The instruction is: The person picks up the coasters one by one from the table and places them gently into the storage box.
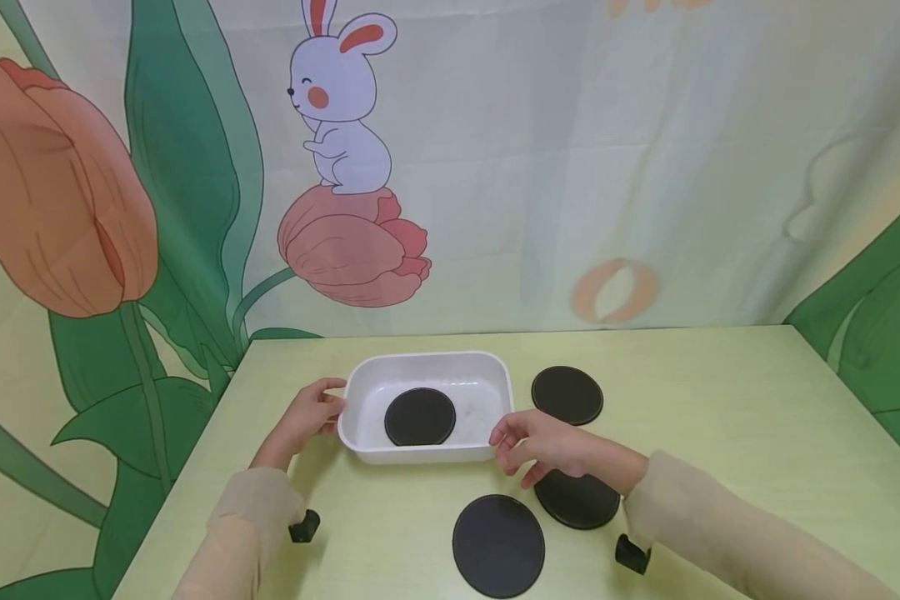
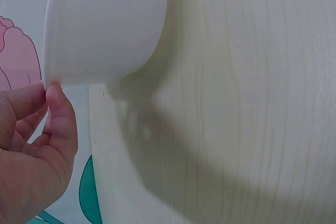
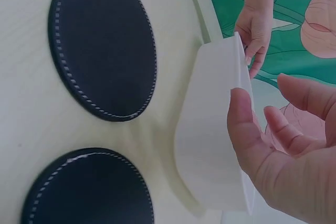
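A white rectangular dish [image 1: 427, 456] stands on the table with a round black coaster [image 1: 420, 417] lying in it. At the dish's left end, my left hand [image 1: 311, 417] pinches the rim between thumb and fingers, as the left wrist view shows at the dish's edge [image 2: 105, 40]. By the near right corner is my right hand [image 1: 540, 446], its thumb and fingers spread apart. In the right wrist view these fingers overlap the dish wall [image 3: 210, 129] with nothing held between them.
Three more black coasters lie on the table right of and in front of the dish: one behind the right hand [image 1: 567, 395], one partly under that forearm [image 1: 579, 502], one nearer me [image 1: 498, 546]. A printed curtain [image 1: 480, 208] hangs behind the table.
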### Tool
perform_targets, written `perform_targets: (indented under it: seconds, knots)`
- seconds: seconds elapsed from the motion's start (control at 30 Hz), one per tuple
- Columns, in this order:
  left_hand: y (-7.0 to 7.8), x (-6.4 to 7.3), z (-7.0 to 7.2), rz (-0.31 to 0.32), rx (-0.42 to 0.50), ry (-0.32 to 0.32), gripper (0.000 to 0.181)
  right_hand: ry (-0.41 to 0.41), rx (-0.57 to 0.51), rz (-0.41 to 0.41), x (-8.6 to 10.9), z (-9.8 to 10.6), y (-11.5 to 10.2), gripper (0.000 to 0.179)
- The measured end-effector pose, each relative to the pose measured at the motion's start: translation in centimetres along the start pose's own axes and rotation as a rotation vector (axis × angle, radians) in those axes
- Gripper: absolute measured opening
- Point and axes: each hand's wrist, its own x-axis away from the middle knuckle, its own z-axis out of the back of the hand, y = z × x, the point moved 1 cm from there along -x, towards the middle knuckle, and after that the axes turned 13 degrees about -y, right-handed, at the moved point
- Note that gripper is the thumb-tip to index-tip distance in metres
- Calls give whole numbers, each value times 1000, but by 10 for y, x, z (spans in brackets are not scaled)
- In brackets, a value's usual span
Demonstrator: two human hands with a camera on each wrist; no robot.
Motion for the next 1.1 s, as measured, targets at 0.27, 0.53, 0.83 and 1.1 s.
perform_targets:
  seconds: [0.27,0.53,0.83,1.1]
  knots:
    - [3,3,-1,12,-8,1,39,-10,10,-50,3,0,19,37]
    - [-1,-2,0,18,-15,7,40,-33,30,-76,2,-3,37,39]
    - [-1,-2,0,6,-15,2,40,-2,153,-89,-4,-7,50,35]
    - [-1,-2,0,21,-18,11,40,25,263,-80,-10,-11,53,37]
